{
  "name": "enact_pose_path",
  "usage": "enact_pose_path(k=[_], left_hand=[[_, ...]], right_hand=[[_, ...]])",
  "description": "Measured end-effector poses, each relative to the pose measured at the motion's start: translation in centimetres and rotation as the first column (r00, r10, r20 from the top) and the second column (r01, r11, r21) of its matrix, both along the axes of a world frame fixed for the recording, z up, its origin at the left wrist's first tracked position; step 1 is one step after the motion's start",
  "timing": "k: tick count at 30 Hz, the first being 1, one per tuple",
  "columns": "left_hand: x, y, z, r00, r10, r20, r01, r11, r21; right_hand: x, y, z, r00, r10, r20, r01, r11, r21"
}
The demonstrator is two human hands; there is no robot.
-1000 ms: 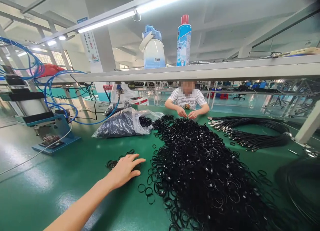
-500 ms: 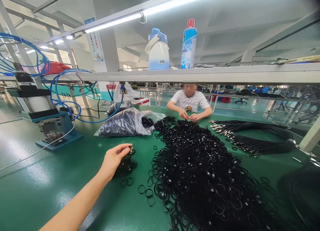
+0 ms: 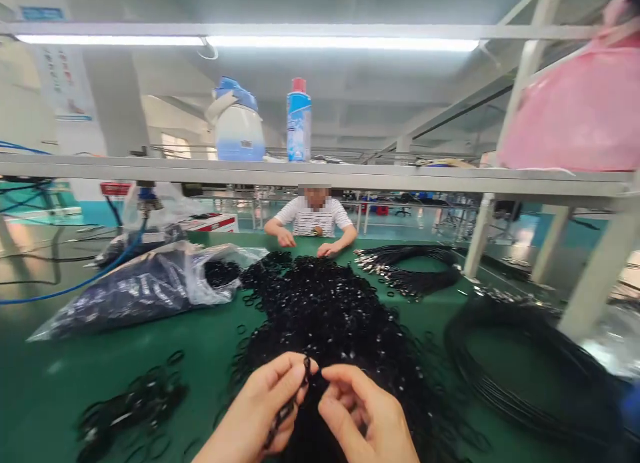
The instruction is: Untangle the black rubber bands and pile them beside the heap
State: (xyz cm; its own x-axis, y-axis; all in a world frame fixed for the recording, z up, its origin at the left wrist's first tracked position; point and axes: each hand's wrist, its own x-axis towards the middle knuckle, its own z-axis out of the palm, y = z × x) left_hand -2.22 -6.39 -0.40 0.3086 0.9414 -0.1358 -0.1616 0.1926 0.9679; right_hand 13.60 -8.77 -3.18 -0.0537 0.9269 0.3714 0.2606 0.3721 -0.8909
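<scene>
Low in the middle, my left hand (image 3: 270, 406) pinches black rings (image 3: 283, 416) between thumb and fingers; one ring stands up at the fingertips and others run down along the palm. Facing it is my right hand (image 3: 367, 413), with its index tip close to the left fingertips. The right thumb and index are a little apart, the other fingers are curled, and I see no ring in them. Beneath and beyond both hands spreads a large pile of black rings (image 3: 330, 309). A smaller heap of black rings (image 3: 135, 399) lies on the green tabletop at the left.
A clear plastic bag (image 3: 140, 289) with dark contents lies at left, its mouth toward the pile. Coiled black cables (image 3: 500, 396) lie at right, another cable bundle (image 3: 415, 269) behind. A shelf (image 3: 320, 176) crosses above. Across the table sits a co-worker (image 3: 315, 219), hands at the pile's far end.
My view has turned right. My left hand has moved from the small heap to the big pile, carrying rings. My right hand has come into view beside it. The co-worker's hands have moved apart.
</scene>
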Motion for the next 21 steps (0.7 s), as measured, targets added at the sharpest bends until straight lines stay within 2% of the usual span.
enact_pose_path(k=[1, 3, 6, 8, 11, 15, 18, 21], left_hand=[[1.2, 0.1, -0.1, 0.996, -0.066, -0.055, 0.067, 0.997, 0.029], [3.0, 0.6, -0.6, 0.98, -0.128, -0.156, 0.141, 0.987, 0.077], [4.2, 1.6, -1.2, 0.961, -0.114, -0.253, 0.139, 0.987, 0.084], [4.4, 2.1, -1.7, 0.962, -0.108, -0.25, 0.129, 0.989, 0.071], [4.4, 2.3, -2.4, 0.974, -0.135, -0.18, 0.144, 0.989, 0.035], [4.3, 2.1, -2.7, 0.971, -0.175, -0.165, 0.179, 0.984, 0.007], [4.1, 2.2, -2.4, 0.958, -0.189, -0.216, 0.195, 0.981, 0.008], [3.5, 2.7, -2.2, 0.945, -0.113, -0.307, 0.13, 0.991, 0.034]], right_hand=[[0.3, 0.4, 0.2, 0.997, -0.04, -0.061, 0.039, 0.999, -0.023], [0.9, 1.1, 0.5, 0.99, -0.043, -0.134, 0.034, 0.997, -0.075], [2.0, 1.8, 0.8, 0.971, -0.024, -0.24, -0.017, 0.986, -0.167], [2.7, 2.0, 0.9, 0.962, -0.054, -0.267, 0.003, 0.982, -0.187], [3.3, 2.1, 0.9, 0.978, -0.076, -0.193, 0.046, 0.987, -0.155], [3.3, 2.2, 0.6, 0.986, -0.034, -0.162, 0.008, 0.987, -0.16], [3.4, 2.3, 0.2, 0.982, -0.113, -0.153, 0.09, 0.985, -0.148], [3.5, 2.4, -0.1, 0.983, -0.167, -0.071, 0.157, 0.979, -0.127]])
